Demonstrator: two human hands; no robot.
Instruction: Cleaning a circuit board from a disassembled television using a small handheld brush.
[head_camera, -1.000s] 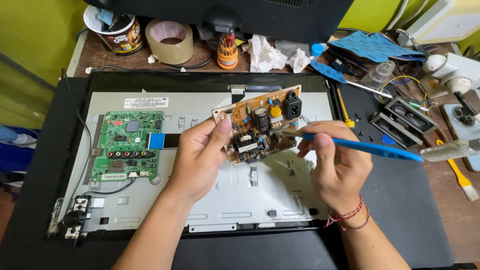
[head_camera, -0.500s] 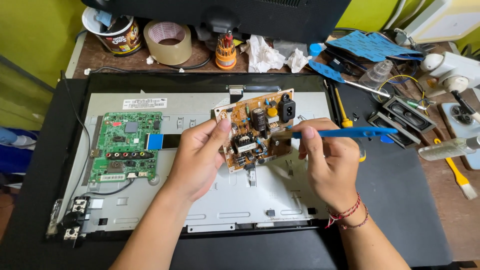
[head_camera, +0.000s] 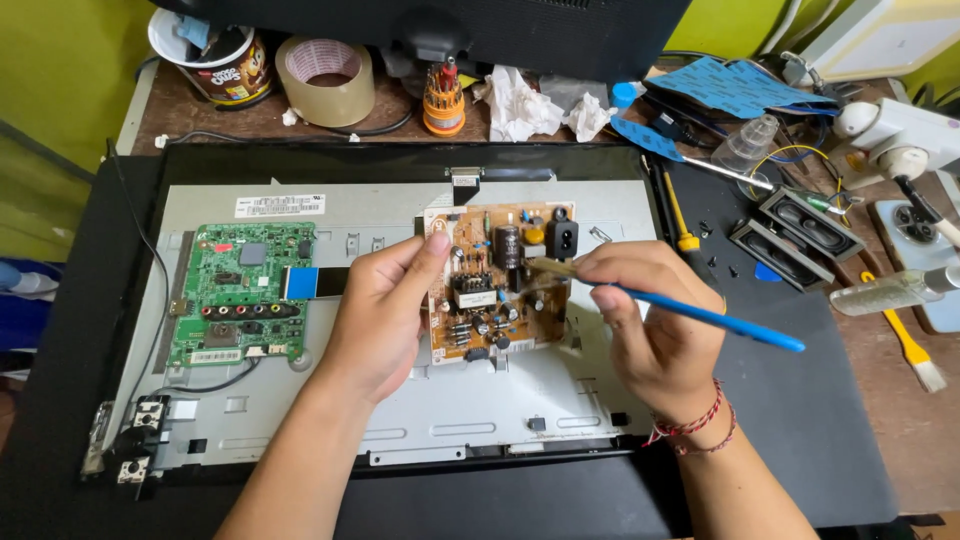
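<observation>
1. Head view, looking down on a tan power board (head_camera: 500, 280), held a little right of picture centre above the grey metal back panel (head_camera: 400, 420) of an opened flat screen.
2. Roughly square, pale brown, crowded with parts: a black cylinder capacitor and a black socket block near its 12 o'clock edge, a yellow part between them, a black transformer with a white label at the middle, small coils and resistors toward 6 o'clock.
3. Left hand (head_camera: 385, 310) at the board's 9 o'clock edge, forearm rising from 7 o'clock, thumb tip pressed on the upper left corner, remaining fingers curled behind; grip clenched on the board.
4. Right hand (head_camera: 650, 320) at the board's 3 o'clock side, wrist ringed by a red thread bracelet, fingers pinched round a blue-handled brush (head_camera: 700, 312); bristle end laid on the board's upper right area, handle slanting away toward 4 o'clock.
5. Green main board (head_camera: 240, 295) fixed to the panel well off at 9 o'clock, joined by a flat blue-tipped ribbon.
6. On the desk (head_camera: 900, 420) at 12 o'clock: roll of tape (head_camera: 325, 80), orange screwdriver set (head_camera: 443, 100), crumpled tissue.
7. Board's left edge and underside hidden by the left fingers; bristles blurred against the components; small parts hard to make out.
</observation>
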